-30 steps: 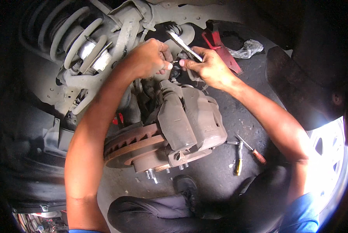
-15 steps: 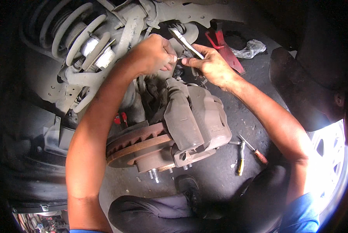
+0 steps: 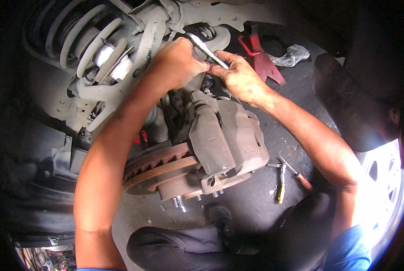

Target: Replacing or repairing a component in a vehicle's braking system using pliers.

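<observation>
Beyond the brake caliper (image 3: 227,135), my two hands meet at the fingertips. My left hand (image 3: 180,63) is closed, thumb and fingers pinched together against the right thumb; whatever they hold is hidden. My right hand (image 3: 242,79) is wrapped round a long silver metal hand tool (image 3: 206,49) that slants up to the left, its far end behind the left hand. I cannot tell its exact kind. Below the hands, the caliper sits over a rusty brake disc (image 3: 159,174) with wheel studs (image 3: 179,203) sticking out toward me.
A coil spring (image 3: 73,43) and a suspension arm (image 3: 145,49) fill the upper left. A red jack stand (image 3: 260,58) stands at the back right, with crumpled clear plastic (image 3: 292,55) behind. On the floor lie a red-handled screwdriver (image 3: 303,181) and a yellow-handled tool (image 3: 281,189).
The silver tool has shifted left and tilted flatter. My fingertips have come together, covering a small brass-coloured piece seen between them before. The right hand has moved slightly left.
</observation>
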A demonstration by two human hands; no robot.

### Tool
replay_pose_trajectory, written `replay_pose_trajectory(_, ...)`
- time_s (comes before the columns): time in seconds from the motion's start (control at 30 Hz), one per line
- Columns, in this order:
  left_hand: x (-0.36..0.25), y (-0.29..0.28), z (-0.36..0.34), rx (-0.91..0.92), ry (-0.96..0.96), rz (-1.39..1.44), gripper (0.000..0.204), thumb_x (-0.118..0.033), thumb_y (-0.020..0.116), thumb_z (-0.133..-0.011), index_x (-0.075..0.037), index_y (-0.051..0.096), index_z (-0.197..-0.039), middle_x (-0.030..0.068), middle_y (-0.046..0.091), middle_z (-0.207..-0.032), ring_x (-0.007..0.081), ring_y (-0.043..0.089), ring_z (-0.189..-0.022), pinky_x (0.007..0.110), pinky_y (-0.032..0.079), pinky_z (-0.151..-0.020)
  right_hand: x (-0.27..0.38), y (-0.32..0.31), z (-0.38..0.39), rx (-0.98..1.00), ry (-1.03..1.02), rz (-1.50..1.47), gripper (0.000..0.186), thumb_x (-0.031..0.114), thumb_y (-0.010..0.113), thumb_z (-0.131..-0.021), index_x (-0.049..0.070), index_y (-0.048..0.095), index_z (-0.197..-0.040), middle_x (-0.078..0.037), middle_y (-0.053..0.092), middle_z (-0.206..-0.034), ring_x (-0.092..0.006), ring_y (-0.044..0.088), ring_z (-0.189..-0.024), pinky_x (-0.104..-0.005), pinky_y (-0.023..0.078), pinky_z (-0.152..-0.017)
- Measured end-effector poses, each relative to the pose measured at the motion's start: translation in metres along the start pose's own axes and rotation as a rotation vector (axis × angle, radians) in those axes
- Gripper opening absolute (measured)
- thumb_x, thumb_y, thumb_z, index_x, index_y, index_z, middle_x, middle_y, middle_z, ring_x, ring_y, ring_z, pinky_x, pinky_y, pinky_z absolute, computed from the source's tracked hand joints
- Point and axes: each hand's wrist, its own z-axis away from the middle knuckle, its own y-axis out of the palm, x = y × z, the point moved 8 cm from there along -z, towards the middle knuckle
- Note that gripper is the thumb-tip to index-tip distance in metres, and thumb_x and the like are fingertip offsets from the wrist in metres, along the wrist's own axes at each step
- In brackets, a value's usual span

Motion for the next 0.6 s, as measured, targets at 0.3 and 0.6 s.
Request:
replay_pose_trajectory(0.3, -0.019, -0.025, 0.006, -0.305, 0.197, -0.486, 0.028, -0.023, 0.079, -0.086, 0.003, 0.067, -0.086, 0.027, 0.071, -0.089, 0.0452, 0.072, -0.087, 0.052, 0.057, -0.08, 0.011, 0.011, 0.011, -0.045, 0.023, -0.035, 0.022, 0.02, 0.067, -0.1, 0.001, 0.067, -0.109, -0.002, 0.053, -0.072, -0.0099, 0.048, -0.071, -0.033, 0.042, -0.065)
replay_pose_trajectory(0.6, -0.012, 0.031, 0.01, 0.387, -0.17, 0.424, 0.038, -0.012, 0.066, -0.098, 0.014, 0.064, -0.127, 0.023, 0.072, -0.099, 0.027, 0.076, -0.077, 0.04, 0.061, -0.068, -0.036, -0.009, 0.002, -0.035, 0.008, -0.245, 0.018, 0.018, 0.066, -0.103, 0.003, 0.069, -0.111, 0.006, 0.054, -0.075, -0.0066, 0.045, -0.067, -0.0275, 0.037, -0.059)
